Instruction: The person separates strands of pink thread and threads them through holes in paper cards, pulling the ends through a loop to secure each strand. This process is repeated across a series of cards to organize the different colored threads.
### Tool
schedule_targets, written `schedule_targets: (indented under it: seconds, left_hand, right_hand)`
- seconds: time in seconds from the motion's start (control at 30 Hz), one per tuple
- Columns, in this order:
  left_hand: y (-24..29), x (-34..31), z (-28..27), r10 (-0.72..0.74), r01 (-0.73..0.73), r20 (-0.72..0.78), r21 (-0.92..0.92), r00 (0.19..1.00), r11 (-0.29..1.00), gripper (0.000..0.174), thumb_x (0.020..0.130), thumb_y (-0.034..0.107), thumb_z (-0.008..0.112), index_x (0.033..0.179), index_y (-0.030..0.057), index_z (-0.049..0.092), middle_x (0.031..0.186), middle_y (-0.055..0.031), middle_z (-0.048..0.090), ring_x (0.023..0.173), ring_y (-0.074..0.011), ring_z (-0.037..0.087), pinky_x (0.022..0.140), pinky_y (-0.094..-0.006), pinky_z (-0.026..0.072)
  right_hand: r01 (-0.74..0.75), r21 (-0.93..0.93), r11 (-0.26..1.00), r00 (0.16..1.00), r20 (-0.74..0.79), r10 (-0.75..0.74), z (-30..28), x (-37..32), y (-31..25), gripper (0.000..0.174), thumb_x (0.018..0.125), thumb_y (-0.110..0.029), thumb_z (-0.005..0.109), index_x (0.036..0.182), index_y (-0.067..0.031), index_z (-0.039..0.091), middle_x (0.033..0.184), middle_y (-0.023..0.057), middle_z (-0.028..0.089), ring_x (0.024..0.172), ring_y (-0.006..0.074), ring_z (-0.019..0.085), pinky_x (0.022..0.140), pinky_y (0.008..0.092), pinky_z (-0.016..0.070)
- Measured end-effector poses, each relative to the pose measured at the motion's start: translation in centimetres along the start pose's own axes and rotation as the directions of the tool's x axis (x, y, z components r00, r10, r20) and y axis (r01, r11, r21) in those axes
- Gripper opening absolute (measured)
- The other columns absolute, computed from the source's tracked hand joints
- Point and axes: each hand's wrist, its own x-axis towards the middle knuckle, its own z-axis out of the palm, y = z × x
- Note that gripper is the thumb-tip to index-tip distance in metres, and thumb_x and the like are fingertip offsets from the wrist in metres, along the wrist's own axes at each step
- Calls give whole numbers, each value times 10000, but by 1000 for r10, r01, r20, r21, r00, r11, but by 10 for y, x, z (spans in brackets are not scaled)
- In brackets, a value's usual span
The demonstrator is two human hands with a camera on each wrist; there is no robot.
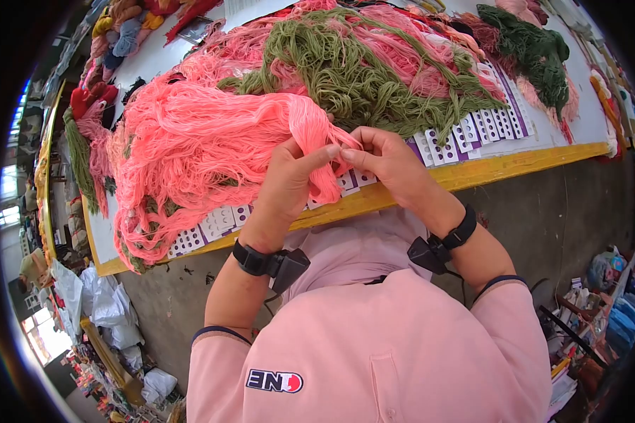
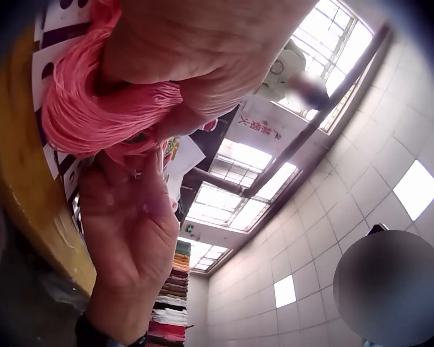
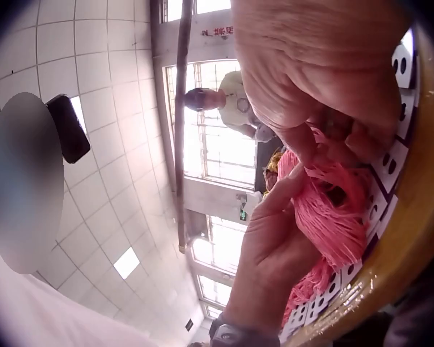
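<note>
A big tangle of pink yarn [image 1: 190,141] lies along the table's front, its right end gathered into a looped bundle. The left hand [image 1: 289,176] grips that bundle, thumb pointing right. Close beside it, the right hand [image 1: 388,166] pinches strands at the bundle's end, the thumb tips nearly meeting. In the left wrist view the pink loop [image 2: 79,108] bends around the left hand [image 2: 195,50], with the right hand [image 2: 130,224] below. The right wrist view shows the right hand [image 3: 318,65] bent over the pink strands [image 3: 333,217] and the left hand [image 3: 267,253] holding them.
Olive green yarn [image 1: 353,77] is heaped behind the pink. White cards with dark holes [image 1: 466,134] lie along the table's yellow edge [image 1: 522,163]. Dark green yarn [image 1: 536,56] lies at the back right. Another person [image 3: 235,101] is across the room in the right wrist view.
</note>
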Motion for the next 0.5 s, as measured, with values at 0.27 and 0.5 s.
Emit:
schedule_targets:
  seconds: [0.27, 0.5]
  left_hand:
    - [-1, -1, -4, 1, 1, 27, -86, 1000, 996, 430, 899, 0, 599, 1313, -41, 494, 1094, -102, 651, 957, -163, 646, 852, -310, 535]
    - [-6, 1, -13, -16, 20, 43, -88, 999, 996, 419, 901, 6, 597, 1303, -44, 491, 1075, -112, 654, 891, -149, 648, 805, -302, 541]
  right_hand:
    - [2, 120, 993, 1000, 2, -3, -9, -1, 10, 103, 945, -148, 627, 944, -46, 612, 815, -11, 609, 656, 25, 465, 583, 188, 379]
    - [-17, 200, 980, 999, 52, 7, -7, -2, 13, 113, 971, -160, 594, 965, -48, 608, 813, 9, 639, 649, 33, 496, 591, 183, 406]
